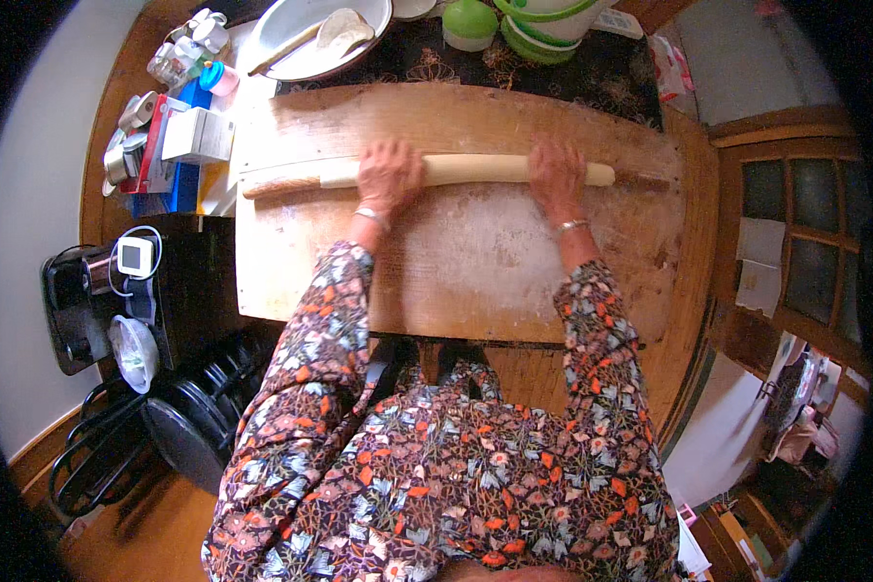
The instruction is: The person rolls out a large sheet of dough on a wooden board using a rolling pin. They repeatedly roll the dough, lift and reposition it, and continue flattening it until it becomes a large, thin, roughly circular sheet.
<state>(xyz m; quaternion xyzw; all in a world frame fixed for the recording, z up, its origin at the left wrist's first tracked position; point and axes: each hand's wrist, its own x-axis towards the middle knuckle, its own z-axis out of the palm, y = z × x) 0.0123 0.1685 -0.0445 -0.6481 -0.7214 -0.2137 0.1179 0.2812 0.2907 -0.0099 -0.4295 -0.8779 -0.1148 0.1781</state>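
Note:
A long wooden rolling pin lies crosswise on a floured wooden board, with a sheet of pale dough wrapped around most of its length. The pin's bare ends stick out on both sides. My left hand presses on the rolled dough left of the middle, palm down. On the right part of the roll rests my right hand, also palm down. Both hands are slightly blurred, and their fingertips lie over the far side of the roll.
Behind the board stand a white enamel basin with a wooden-handled tool in it, a green-lidded container and green-rimmed tubs. Boxes, tins and jars crowd the left side. Black folding chairs stand at lower left.

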